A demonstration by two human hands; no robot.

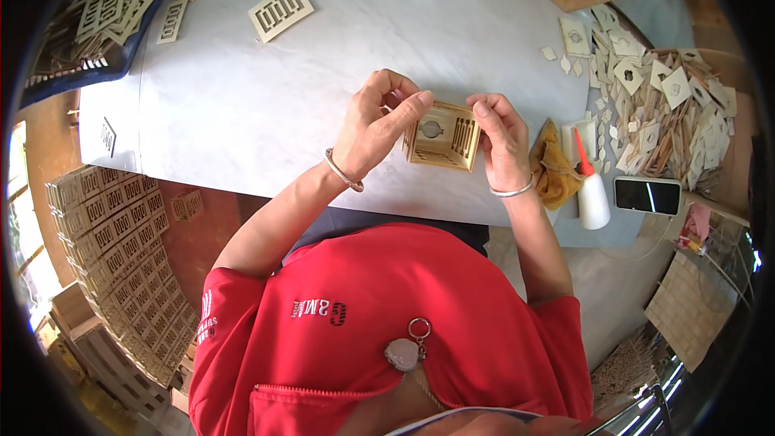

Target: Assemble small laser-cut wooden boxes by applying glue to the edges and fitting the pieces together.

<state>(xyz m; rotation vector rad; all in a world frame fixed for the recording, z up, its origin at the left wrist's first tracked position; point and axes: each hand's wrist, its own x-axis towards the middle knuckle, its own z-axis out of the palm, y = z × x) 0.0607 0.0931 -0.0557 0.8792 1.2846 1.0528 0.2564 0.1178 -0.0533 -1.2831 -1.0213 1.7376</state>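
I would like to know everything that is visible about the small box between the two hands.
The small box is pale yellowish-brown, apparently thin wood, and roughly square. Its open side faces the camera, showing a panel inside with a rounded cutout, and walls with narrow slots, clearest on the right. It sits slightly turned in view. The left hand touches its upper left edge; the right hand touches its right side. Whether it rests on the grey tabletop cannot be told.

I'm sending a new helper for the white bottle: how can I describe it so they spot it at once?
Start at the pale table and go to its near edge, right of the person's right hand. There, between a mustard-yellow cloth and a dark phone, is the white bottle. Its pointed red nozzle sets it apart from both.
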